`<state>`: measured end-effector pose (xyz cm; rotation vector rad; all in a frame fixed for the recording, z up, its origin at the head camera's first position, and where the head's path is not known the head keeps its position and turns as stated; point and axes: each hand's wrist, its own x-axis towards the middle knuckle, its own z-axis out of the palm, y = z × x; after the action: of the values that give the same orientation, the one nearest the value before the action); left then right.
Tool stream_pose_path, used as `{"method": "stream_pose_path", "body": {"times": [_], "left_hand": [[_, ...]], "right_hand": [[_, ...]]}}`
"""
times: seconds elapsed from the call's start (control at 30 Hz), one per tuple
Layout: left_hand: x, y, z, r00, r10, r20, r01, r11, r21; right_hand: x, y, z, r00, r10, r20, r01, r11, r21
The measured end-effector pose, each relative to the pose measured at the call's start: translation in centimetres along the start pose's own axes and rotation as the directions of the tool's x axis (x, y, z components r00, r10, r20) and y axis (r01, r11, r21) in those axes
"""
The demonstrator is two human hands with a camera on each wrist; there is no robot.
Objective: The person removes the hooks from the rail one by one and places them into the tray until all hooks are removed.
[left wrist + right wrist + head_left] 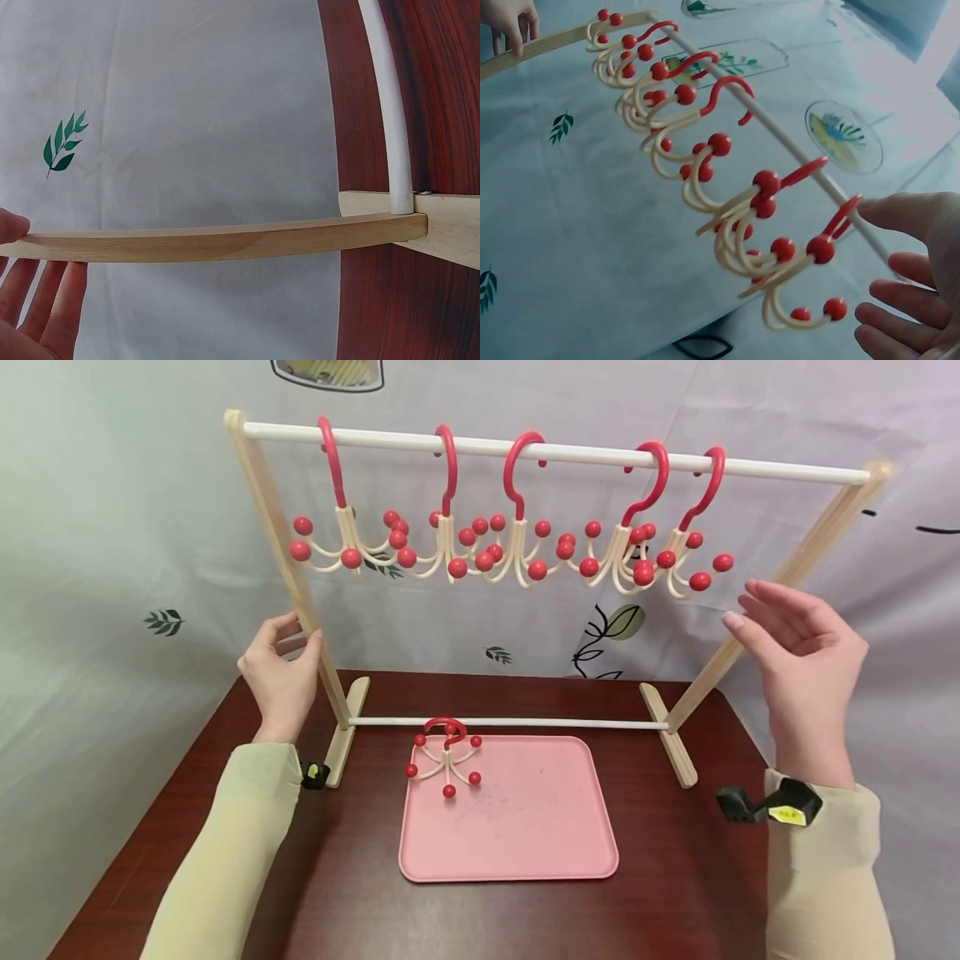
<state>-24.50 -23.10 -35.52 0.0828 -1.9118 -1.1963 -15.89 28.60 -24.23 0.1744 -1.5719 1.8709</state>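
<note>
The left hand (281, 672) was wrapped round the left wooden upright (288, 564) of the rack, thumb on one side and fingers behind, gripping it about halfway up. The right hand (798, 647) hung in the air at about three o'clock from the rack, fingers straight and spread apart, holding nothing; its fingertips (877, 211) sat just beside the last hook (693, 539) at the right end of the white top rail (570, 450), not plainly touching it.

Five red-topped hooks with cream prongs and red balls hung along that rail, bunched towards the middle and right. A sixth hook (446, 756) lay at the eleven o'clock corner of the pink tray (525, 835), just under the lower white bar (525, 723). The tray sat on the dark wooden table (675, 877), with bare tabletop towards six o'clock.
</note>
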Motion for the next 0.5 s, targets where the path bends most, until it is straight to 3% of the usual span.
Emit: {"method": "stream_pose_path", "body": {"times": [0.5], "left_hand": [[-0.1,-0.1,0.0,1.0,0.017,-0.002,-0.017,1.0,0.017]], "right_hand": [[4.0,-3.2,5.0,0.996,-0.033,0.078,0.043,0.991,-0.124]]}}
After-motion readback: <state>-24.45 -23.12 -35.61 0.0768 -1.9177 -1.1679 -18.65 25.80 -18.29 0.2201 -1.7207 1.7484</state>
